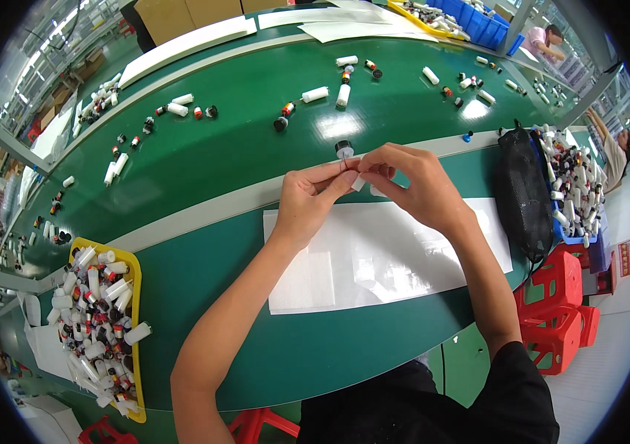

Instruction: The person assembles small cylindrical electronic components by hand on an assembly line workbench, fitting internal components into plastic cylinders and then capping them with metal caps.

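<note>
My left hand (pixel 306 201) pinches a small part with a black cap and thin wire leads (pixel 344 150), which sticks up beyond the fingertips. Close against it, my right hand (pixel 422 185) has thumb and forefinger pressed together at a small white piece (pixel 358 183), perhaps paper or tape. The fingertips of both hands nearly meet, and they hide where the leads end. Below the hands, a white sheet with a glossy clear film (pixel 307 277) lies on the green table (pixel 204 318).
A yellow bin (pixel 137 296) of white and black parts stands at left. To the right are a black mesh pouch (pixel 526 196) and a blue bin (pixel 572 238) of similar parts. Beyond runs a green belt (pixel 233 159) with scattered parts. Red stools (pixel 559 288) stand at lower right.
</note>
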`<state>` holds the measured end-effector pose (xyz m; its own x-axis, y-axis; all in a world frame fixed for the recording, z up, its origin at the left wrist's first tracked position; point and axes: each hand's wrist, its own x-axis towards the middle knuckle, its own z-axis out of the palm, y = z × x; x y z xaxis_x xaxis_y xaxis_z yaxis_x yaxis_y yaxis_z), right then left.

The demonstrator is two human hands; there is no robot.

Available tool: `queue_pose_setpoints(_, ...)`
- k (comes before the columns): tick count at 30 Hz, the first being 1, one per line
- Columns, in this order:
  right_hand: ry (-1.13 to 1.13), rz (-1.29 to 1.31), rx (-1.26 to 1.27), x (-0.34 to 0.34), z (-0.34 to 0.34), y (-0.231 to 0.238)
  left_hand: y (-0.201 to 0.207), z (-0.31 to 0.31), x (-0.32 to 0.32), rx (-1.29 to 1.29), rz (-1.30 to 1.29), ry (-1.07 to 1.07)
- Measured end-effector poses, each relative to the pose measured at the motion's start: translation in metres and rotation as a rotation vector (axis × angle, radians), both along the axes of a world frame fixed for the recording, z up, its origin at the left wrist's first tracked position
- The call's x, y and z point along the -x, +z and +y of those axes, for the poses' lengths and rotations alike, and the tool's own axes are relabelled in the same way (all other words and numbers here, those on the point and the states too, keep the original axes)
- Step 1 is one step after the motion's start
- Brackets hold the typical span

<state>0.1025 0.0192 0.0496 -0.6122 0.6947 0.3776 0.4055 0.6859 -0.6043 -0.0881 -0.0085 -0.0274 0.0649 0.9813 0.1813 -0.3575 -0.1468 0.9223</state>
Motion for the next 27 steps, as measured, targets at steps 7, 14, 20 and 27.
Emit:
queue_pose_setpoints(7, 0.003, 0.138, 0.033, -0.035, 0.014, 0.003, 0.020, 0.010, -0.035, 0.062, 0.000, -0.053)
queue_pose_setpoints(14, 0.062, 0.239, 0.764, -0.082, 0.035, 0.023, 0.037, 0.021, -0.060, 0.001, 0.164, -0.077)
queue_pose_setpoints(20, 0.197, 0.228, 0.978, -0.117, 0.065, 0.031, 0.044, 0.044, -0.083, -0.141, 0.315, -0.060)
queue_pose_setpoints(27, -0.362, 0.004, 0.170, -0.270, 0.223, 0.076, 0.083, 0.072, -0.139, -0.483, 1.013, -0.220)
